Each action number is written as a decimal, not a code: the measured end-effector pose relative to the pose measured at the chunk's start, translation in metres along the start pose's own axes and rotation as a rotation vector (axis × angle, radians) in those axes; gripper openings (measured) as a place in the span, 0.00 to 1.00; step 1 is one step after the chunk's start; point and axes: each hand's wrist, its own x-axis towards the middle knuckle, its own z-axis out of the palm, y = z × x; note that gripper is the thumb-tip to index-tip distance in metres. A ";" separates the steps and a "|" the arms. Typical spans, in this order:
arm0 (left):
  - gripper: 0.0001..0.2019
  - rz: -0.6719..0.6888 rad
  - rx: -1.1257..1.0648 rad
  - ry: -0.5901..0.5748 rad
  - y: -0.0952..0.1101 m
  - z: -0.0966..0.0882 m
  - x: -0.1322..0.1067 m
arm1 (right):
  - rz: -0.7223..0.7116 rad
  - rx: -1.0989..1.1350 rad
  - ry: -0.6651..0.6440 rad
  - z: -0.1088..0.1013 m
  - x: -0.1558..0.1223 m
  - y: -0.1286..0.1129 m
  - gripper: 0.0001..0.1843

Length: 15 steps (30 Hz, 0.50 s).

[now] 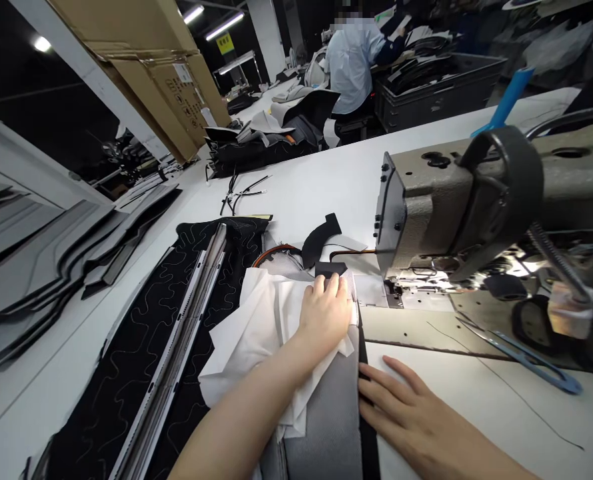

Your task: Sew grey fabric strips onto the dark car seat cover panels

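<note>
My left hand (325,310) lies on white fabric (256,333), fingers together and pressed flat, holding it down just in front of the sewing machine's (481,207) needle area. My right hand (406,413) rests open, fingers stretched, along the right edge of a grey fabric panel (326,413) with a black strip (368,440) beside it. A small black piece (330,269) sits just beyond my left fingertips.
A black quilted panel (141,360) lies to the left, with stacked grey pieces (41,267) beyond it. Blue-handled scissors (531,363) lie at the right. Another person (351,60) works at the far end, by cardboard boxes (161,73) and a dark crate (441,87).
</note>
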 end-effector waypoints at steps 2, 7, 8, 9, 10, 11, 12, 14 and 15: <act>0.20 0.001 -0.017 0.004 0.000 0.001 0.000 | -0.028 0.015 -0.039 0.008 0.004 -0.004 0.18; 0.20 -0.033 -0.056 0.047 0.001 0.001 0.001 | 0.024 0.009 -0.018 0.037 0.018 -0.013 0.07; 0.20 -0.043 -0.058 0.049 0.003 0.001 0.001 | 0.043 -0.021 0.036 0.041 0.018 -0.015 0.05; 0.20 -0.051 -0.061 0.049 0.005 0.001 0.001 | 0.055 -0.052 0.089 0.043 0.018 -0.016 0.05; 0.20 -0.053 -0.066 0.049 0.008 0.001 0.001 | 0.063 -0.078 0.136 0.044 0.016 -0.019 0.05; 0.20 -0.052 -0.071 0.050 0.012 0.000 0.001 | 0.070 -0.098 0.172 0.044 0.013 -0.021 0.06; 0.20 -0.045 -0.077 0.053 0.016 0.000 0.000 | 0.072 -0.112 0.198 0.043 0.009 -0.024 0.07; 0.20 -0.017 -0.082 0.059 0.026 -0.002 -0.002 | 0.083 -0.130 0.235 0.039 -0.001 -0.028 0.11; 0.20 0.003 -0.081 0.061 0.032 -0.003 -0.003 | 0.092 -0.139 0.255 0.037 -0.006 -0.031 0.14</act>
